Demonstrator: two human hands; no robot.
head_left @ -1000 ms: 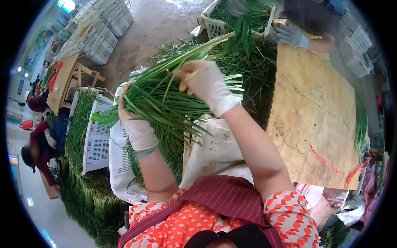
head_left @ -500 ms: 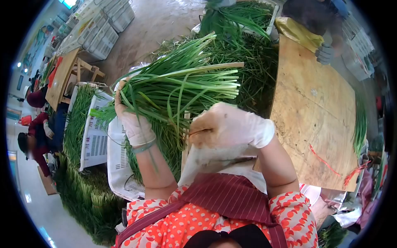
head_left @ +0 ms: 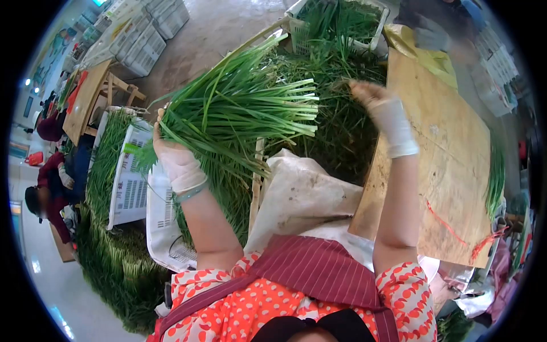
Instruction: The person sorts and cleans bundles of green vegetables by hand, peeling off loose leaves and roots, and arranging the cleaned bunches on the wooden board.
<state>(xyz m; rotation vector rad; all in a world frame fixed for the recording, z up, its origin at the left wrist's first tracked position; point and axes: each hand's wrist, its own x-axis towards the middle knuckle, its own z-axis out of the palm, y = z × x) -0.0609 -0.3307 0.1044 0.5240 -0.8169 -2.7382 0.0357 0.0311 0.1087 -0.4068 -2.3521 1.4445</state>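
A bunch of garlic chives [head_left: 245,108] with pale cut ends pointing right lies across my gloved left hand [head_left: 175,162], whose fingers wrap round its leafy side. My gloved right hand [head_left: 384,114] is stretched out at the upper right, apart from the bunch. Its fingers are pressed together over the heap of loose green trimmings [head_left: 342,131]. A few thin brownish strands show at the fingertips, too blurred to name. Below the bunch, more green leaves [head_left: 228,199] fill a white crate [head_left: 159,222] by my left forearm.
A wooden board [head_left: 439,154] with red string [head_left: 447,222] stands to the right. Soiled white cloth [head_left: 296,188] drapes before me. A crate of greens [head_left: 299,34] stands beyond the heap. Another person's gloved hand [head_left: 433,37] is at upper right; a person [head_left: 54,188] works at far left.
My right hand has moved from beside the stalk ends up and right, over the trimmings. A longer pale stalk that stuck out of the bunch no longer shows there. My left hand keeps its hold.
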